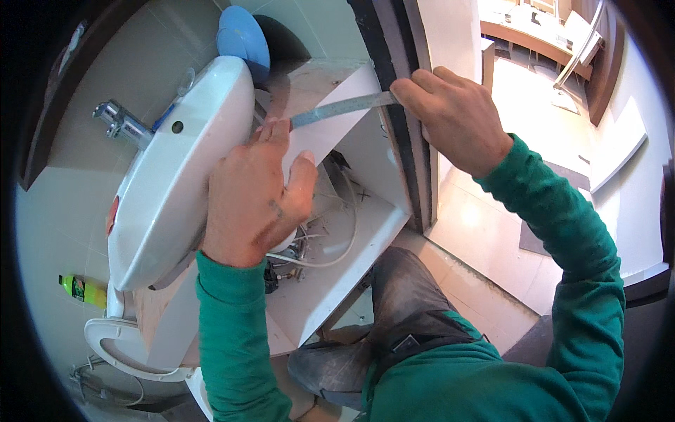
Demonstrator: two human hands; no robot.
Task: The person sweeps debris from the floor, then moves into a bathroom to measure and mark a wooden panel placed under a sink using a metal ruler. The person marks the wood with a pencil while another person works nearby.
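Note:
A flat metal ruler (344, 107) spans the white front board (337, 133) of an open vanity cabinet, its right end raised toward the dark door frame. My right hand (457, 116) is closed on that end, fingers curled. At the other end, the fingertips of my left hand (256, 190) press together on the ruler by the board's edge, with the thumb held apart below. Close to the left hand, a white washbasin (186, 162) with a chrome tap (123, 125) sits tilted on the cabinet. The ruler's very ends are hidden by my fingers.
Inside the cabinet lie a pale hose (351, 228) and metal fittings (285, 271). A blue round lid or basin (243, 42) leans behind the washbasin. A green-yellow bottle (83, 289) and a toilet seat (130, 348) are at left. The dark door frame (404, 84) stands close by the right hand.

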